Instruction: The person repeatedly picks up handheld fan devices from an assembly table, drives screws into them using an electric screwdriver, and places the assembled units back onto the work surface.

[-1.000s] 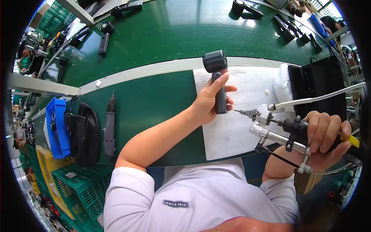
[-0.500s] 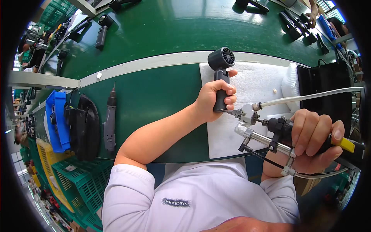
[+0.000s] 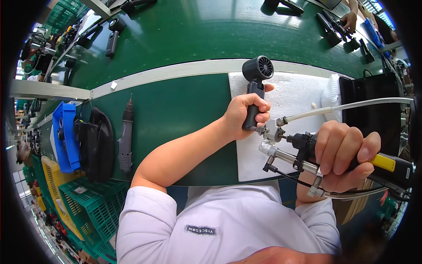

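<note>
My left hand [image 3: 244, 113] is wrapped round the handle of a dark handheld fan [image 3: 258, 69], its round finned head at the top. My right hand [image 3: 345, 152] grips a black power screwdriver [image 3: 303, 144] with a yellow label. Metal fittings [image 3: 273, 152] and a clear hose [image 3: 334, 108] are joined to its front. The screwdriver's tip meets the lower end of the fan handle, though my fingers and the fittings make the exact contact hard to see. Under both lies a white foam sheet [image 3: 246, 160] on the green bench.
A grey electric screwdriver [image 3: 126, 136] lies at left, beside a black pouch [image 3: 99, 145] and blue bin [image 3: 66, 138]. Green crates [image 3: 94, 204] stand lower left. A black box [image 3: 369, 99] is at right. Fans [image 3: 112, 42] lie across the bench; another person's hand [image 3: 350, 22] is far right.
My right hand has brought the power screwdriver leftward, closer in to the fan. The fan has shifted slightly right and down in my left hand.
</note>
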A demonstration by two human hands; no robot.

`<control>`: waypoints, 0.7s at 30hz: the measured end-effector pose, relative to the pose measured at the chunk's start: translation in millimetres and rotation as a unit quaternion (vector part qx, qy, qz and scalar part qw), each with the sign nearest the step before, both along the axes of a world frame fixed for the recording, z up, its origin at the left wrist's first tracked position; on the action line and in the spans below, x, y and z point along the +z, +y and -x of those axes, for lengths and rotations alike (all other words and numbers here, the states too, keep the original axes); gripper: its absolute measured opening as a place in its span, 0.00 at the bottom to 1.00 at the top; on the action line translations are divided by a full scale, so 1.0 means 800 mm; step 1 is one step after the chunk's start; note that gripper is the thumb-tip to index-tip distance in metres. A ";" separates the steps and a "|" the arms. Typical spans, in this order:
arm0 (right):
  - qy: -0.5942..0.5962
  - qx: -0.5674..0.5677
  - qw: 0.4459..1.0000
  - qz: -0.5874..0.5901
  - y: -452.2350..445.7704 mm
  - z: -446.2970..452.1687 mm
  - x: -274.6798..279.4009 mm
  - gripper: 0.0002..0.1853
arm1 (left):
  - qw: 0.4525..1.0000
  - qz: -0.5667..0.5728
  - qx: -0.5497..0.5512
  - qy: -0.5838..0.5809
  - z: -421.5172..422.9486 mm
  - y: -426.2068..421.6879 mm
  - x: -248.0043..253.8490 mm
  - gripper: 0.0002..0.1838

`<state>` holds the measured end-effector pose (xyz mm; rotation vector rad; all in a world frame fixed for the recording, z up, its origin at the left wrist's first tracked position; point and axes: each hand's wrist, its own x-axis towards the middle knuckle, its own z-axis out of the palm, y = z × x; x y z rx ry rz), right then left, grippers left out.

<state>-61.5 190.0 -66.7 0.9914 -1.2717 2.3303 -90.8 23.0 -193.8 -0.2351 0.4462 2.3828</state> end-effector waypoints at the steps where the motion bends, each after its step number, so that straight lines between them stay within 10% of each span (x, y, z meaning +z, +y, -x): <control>1: 0.002 -0.002 1.000 -0.002 0.000 -0.001 0.001 0.15 | 1.000 -0.007 -0.004 0.002 0.000 0.000 -0.001 0.28; 21: -0.013 -0.012 1.000 0.004 0.022 -0.013 0.018 0.17 | 0.991 -0.130 -0.033 -0.009 0.005 -0.014 -0.009 0.26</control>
